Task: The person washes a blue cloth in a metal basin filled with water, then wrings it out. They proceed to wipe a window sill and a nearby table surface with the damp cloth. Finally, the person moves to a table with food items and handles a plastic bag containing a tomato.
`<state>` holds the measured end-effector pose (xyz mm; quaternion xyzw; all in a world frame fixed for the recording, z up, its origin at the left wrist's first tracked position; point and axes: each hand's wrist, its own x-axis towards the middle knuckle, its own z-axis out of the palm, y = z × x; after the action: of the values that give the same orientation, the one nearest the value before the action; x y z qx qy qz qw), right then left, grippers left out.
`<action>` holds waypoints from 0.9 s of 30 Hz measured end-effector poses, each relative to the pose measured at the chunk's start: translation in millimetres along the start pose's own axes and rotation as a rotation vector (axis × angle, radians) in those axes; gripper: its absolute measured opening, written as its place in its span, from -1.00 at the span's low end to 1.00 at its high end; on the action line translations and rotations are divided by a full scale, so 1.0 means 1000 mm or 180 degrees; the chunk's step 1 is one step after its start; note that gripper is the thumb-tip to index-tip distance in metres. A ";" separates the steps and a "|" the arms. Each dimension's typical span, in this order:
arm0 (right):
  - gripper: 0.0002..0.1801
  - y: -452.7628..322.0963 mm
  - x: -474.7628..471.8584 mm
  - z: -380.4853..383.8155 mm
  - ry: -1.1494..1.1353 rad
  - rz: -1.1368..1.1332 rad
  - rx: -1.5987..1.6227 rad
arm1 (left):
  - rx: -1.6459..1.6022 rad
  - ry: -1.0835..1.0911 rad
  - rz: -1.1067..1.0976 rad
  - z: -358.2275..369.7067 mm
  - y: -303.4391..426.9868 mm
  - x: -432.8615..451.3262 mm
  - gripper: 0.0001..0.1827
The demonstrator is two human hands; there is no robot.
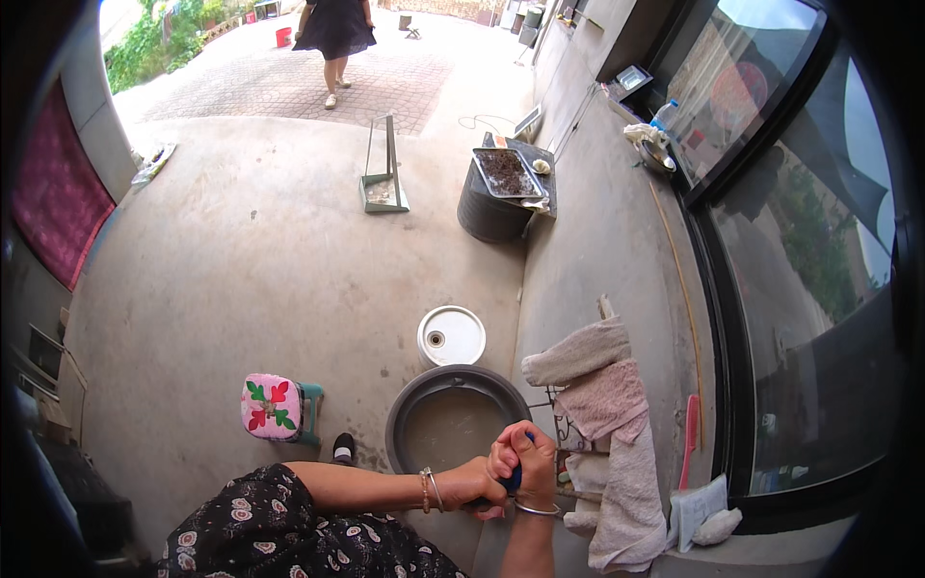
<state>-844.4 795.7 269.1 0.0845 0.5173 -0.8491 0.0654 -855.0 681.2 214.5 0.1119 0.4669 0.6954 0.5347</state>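
Observation:
My left hand [468, 485] and my right hand [526, 459] are clenched close together on a bunched dark blue cloth [514, 482]. Most of the cloth is hidden inside my fists. Just beyond and to the left of my hands sits a round dark grey basin [399, 415], partly filled with murky water [452, 430]. My right fist overlaps the basin's near right rim in the view. Bracelets circle both wrists.
A white lidded bucket [462, 339] stands behind the basin. To the left is a cushioned stool [271, 408]. Towels [625, 462] hang on a rack at right. Farther off are a long-handled dustpan [386, 195], a black drum [491, 209] and a walking person [336, 36].

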 end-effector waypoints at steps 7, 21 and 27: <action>-0.78 0.039 0.017 -0.005 0.1011 -0.0115 -0.0616 | 0.1682 0.0734 0.0656 -0.029 -0.047 0.033 -0.64; -0.75 0.116 0.032 -0.018 0.2421 -0.0522 -0.0835 | 0.2691 0.1798 0.0586 -0.053 -0.079 0.022 -0.58; -0.77 0.123 0.027 -0.013 0.2373 -0.0494 -0.0267 | 0.2779 0.1878 0.0852 -0.055 -0.077 0.006 -0.61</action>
<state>-845.8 750.4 151.3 0.3454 0.5446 -0.7407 -0.1884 -844.5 657.0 123.8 0.1821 0.8242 0.5008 0.1915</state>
